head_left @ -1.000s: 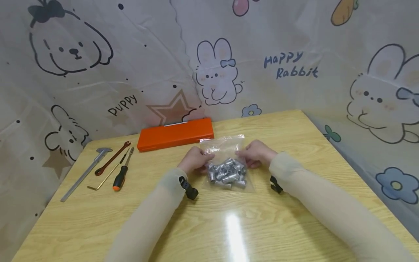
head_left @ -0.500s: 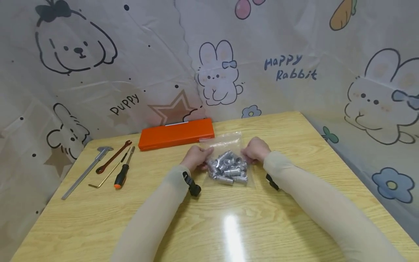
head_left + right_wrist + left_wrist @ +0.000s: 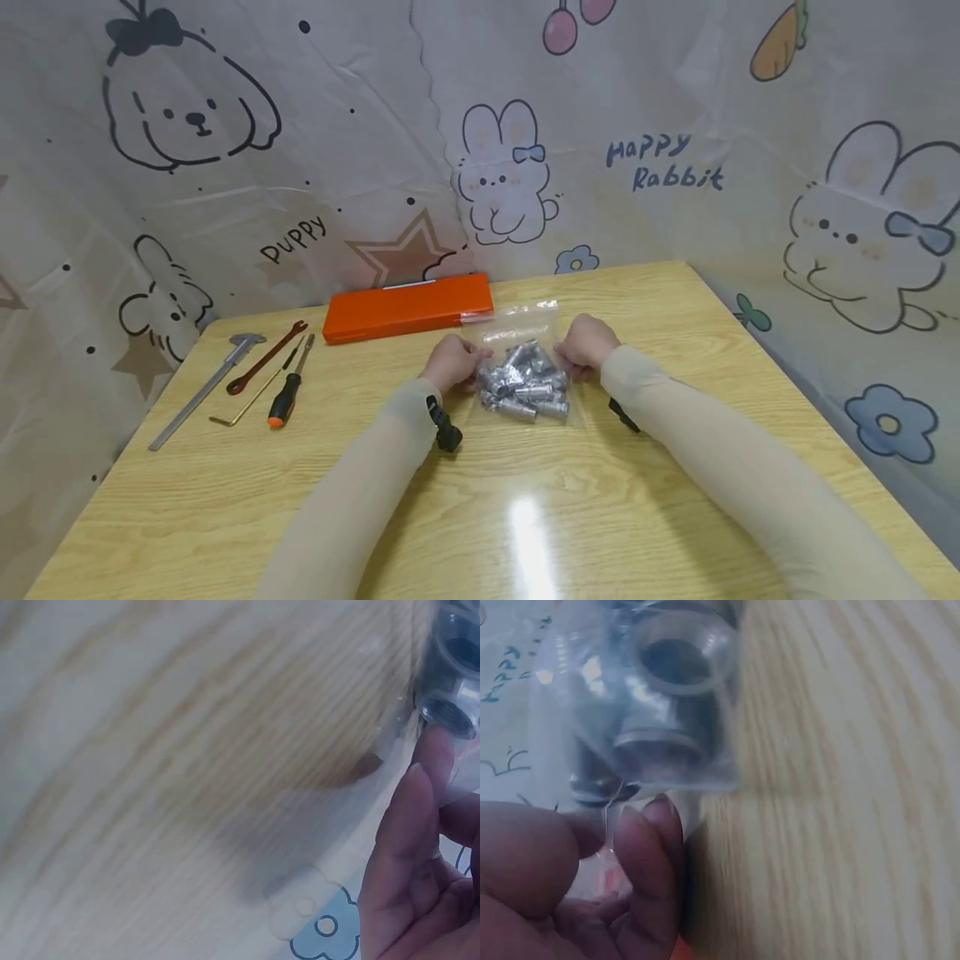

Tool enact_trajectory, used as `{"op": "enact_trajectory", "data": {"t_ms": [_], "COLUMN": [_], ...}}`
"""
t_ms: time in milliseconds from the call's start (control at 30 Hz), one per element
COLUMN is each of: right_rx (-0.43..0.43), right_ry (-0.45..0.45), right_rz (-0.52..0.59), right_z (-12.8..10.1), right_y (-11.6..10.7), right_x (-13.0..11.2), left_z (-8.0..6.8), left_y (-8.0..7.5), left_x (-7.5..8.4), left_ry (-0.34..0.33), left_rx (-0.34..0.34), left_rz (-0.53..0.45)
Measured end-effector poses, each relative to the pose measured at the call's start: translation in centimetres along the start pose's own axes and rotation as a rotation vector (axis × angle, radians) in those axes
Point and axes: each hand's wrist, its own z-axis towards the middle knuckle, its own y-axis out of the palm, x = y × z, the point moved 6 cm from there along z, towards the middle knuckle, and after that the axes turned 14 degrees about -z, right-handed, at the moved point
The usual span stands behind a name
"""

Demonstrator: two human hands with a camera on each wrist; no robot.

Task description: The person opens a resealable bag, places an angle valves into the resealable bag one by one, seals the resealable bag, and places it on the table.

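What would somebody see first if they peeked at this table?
Probably the clear bag of shiny metal parts mid-table, pinched by the left hand and right hand. Next, the bright orange box behind it, and the tools lying at the left.

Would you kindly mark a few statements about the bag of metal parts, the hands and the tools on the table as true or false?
1. Both hands, left hand and right hand, hold the clear bag. True.
2. The bag holds wooden pegs. False: silvery metal sleeves.
3. The orange case lies behind the bag. True.
4. The screwdriver lies right of the bag. False: it lies to the left, by the caliper.
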Motion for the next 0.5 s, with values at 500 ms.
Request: {"op": "enact_trajectory", "data": {"t_ms": [500], "right_rx": [0.026], "right_ry": [-0.132], "right_rz": [-0.012], "right_z": [-3.4], "right_y": [-4.0], "right_x": [2.8], "left_z": [-2.5], "left_y": [-3.4], "left_x": [1.2], "left_ry": [0.048], "left_rx": [-0.031], "left_rz": [0.07]}}
